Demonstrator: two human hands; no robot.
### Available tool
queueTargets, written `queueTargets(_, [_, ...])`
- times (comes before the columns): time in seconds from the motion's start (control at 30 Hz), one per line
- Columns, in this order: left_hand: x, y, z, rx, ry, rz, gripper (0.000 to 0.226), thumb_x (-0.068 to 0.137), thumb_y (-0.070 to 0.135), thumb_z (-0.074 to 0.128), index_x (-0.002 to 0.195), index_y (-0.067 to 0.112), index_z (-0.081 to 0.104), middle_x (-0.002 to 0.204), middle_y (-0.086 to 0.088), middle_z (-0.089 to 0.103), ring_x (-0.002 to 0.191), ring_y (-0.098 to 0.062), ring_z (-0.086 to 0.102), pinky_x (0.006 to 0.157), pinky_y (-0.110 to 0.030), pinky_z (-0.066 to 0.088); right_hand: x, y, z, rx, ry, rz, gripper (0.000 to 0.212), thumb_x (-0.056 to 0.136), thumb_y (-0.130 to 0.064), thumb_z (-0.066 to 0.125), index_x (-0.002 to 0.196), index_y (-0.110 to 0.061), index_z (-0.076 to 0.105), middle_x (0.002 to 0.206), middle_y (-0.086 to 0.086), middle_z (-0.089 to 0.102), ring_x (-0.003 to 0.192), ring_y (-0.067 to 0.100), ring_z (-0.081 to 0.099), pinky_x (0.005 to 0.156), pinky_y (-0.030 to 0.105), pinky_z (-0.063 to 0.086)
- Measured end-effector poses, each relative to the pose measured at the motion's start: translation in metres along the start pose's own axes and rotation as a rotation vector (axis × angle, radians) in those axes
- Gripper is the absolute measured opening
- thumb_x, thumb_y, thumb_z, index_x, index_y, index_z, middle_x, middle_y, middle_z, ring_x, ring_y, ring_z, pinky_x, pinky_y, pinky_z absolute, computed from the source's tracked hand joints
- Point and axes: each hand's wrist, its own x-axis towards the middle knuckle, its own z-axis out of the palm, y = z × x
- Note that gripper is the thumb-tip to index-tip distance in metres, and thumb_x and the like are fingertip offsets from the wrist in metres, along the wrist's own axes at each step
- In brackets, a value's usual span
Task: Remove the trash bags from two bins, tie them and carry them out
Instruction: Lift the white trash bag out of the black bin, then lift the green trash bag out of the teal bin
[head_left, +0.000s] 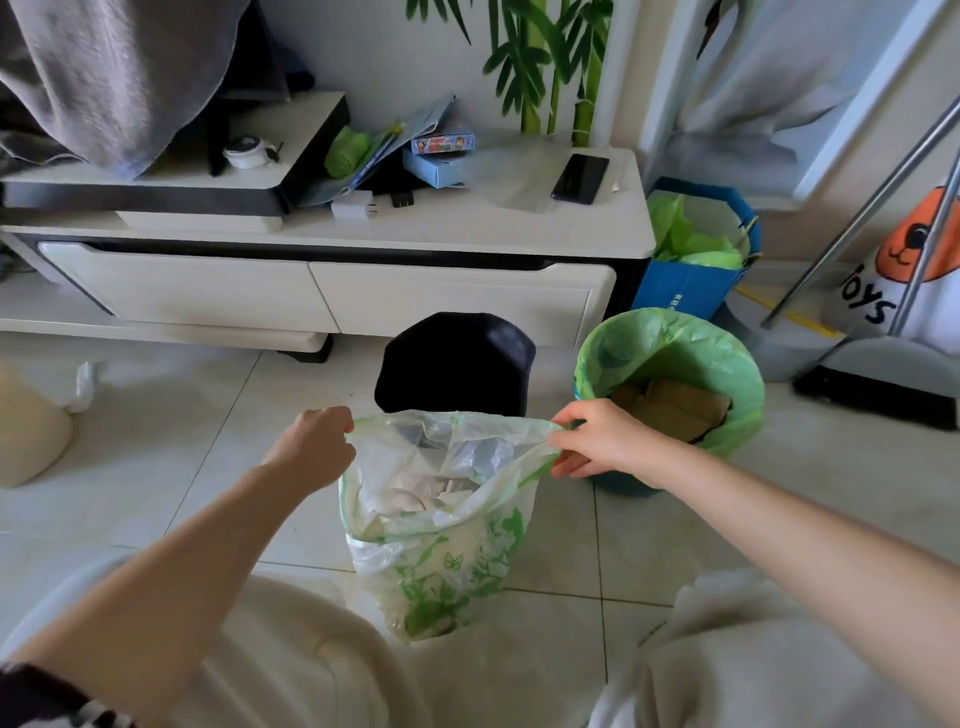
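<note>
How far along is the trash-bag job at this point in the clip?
Done: the printed bag is out of the black bin and stands on the floor. In hand: the left hand and right hand pinch its rim at opposite sides, mouth open, no knot yet. Left: tying it, pulling the green liner from the second bin, tying that and carrying both out.

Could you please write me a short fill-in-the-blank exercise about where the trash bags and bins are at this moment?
1. The left hand and right hand each hold the rim of the ____ trash bag.
2. The black bin behind that bag has ____ liner in it.
3. The green trash bag is still ____ the second bin.
4. A phone lies on the ____ cabinet.

Missing words: printed; no; inside; white
</note>
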Motion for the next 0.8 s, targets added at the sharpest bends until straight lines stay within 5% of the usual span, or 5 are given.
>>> queueTargets(0.13, [0.001,0.022,-0.004,0.082,0.051,0.028,0.023,0.084,0.013,0.054,0.105,0.017,0.063,0.102,-0.007,0.065,0.081,-0.026,0.061,0.066,-0.035,0.053,0.001,0.0,-0.011,0.001,0.006,-0.001,0.013,0.088,-0.02,0.061,0.099,-0.013,0.064,0.075,0.007,0.077,0.069,0.018,0.075,0.06,0.027,0.059])
queueTargets(0.3, [0.009,0.085,0.0,-0.031,0.057,0.065,0.02,0.077,0.011,0.045,0.076,0.024,0.06,0.078,-0.002,0.063,0.071,-0.027,0.059,0.061,-0.034,0.051,0.001,0.008,-0.052,-0.05,0.098,0.028,0.012,0.092,-0.019,0.058,0.093,-0.011,0.066,0.087,0.01,0.075,0.074,0.019,0.075,0.06,0.026,0.058])
queueTargets(0.53, [0.033,0.191,0.034,-0.268,-0.041,0.218,0.021,0.086,0.014,0.052,0.09,0.011,0.072,0.086,-0.012,0.073,0.084,-0.032,0.068,0.08,-0.041,0.056,0.002,0.04,-0.125,-0.09,0.225,0.13,0.011,0.094,-0.021,0.056,0.093,-0.014,0.065,0.085,0.006,0.074,0.076,0.018,0.073,0.067,0.03,0.06])
queueTargets(0.8, [0.073,0.254,0.085,-0.535,-0.191,0.036,0.016,0.087,0.018,0.052,0.085,0.01,0.065,0.086,-0.013,0.071,0.077,-0.028,0.069,0.077,-0.038,0.058,0.015,0.086,-0.191,0.02,0.538,0.194,0.014,0.093,-0.006,0.05,0.088,-0.002,0.062,0.066,0.011,0.064,0.054,0.022,0.059,0.054,0.03,0.053])
